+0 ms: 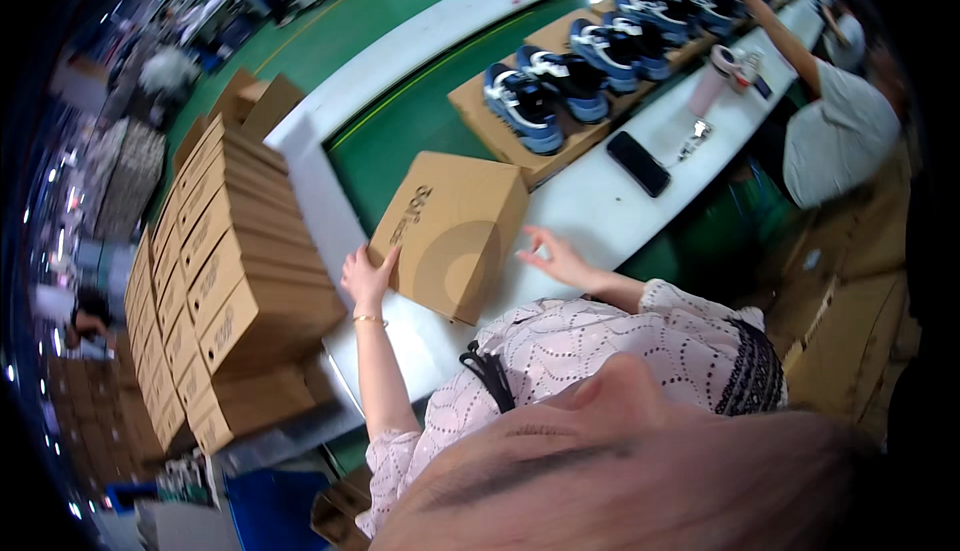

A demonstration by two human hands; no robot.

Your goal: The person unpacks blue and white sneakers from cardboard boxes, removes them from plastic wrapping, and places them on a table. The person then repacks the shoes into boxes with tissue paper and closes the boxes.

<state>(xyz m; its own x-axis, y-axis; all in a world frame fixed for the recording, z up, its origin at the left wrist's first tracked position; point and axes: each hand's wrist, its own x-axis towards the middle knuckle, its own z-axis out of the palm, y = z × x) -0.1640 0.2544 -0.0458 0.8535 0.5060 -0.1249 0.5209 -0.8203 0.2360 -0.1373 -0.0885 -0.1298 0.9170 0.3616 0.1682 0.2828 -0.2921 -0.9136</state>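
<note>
A closed brown cardboard shoebox (412,226) sits tilted across the white table edge in front of me, dark print on its lid. My left hand (368,279) grips its left edge, thumb over the lid and fingers down the side. To the right of the box, my right hand (556,259) hovers with fingers apart and holds nothing; a small gap appears between it and the box. Blue, black and white sneakers (522,109) stand in a row on cardboard trays (475,109) just beyond the box.
Stacked shoeboxes (262,291) rise on my left. On the white table (590,201) lie a black phone (638,163), a keychain (694,137) and a pink tumbler (712,81). A co-worker (840,131) at the right reaches toward the sneakers. A green conveyor belt (385,141) runs behind.
</note>
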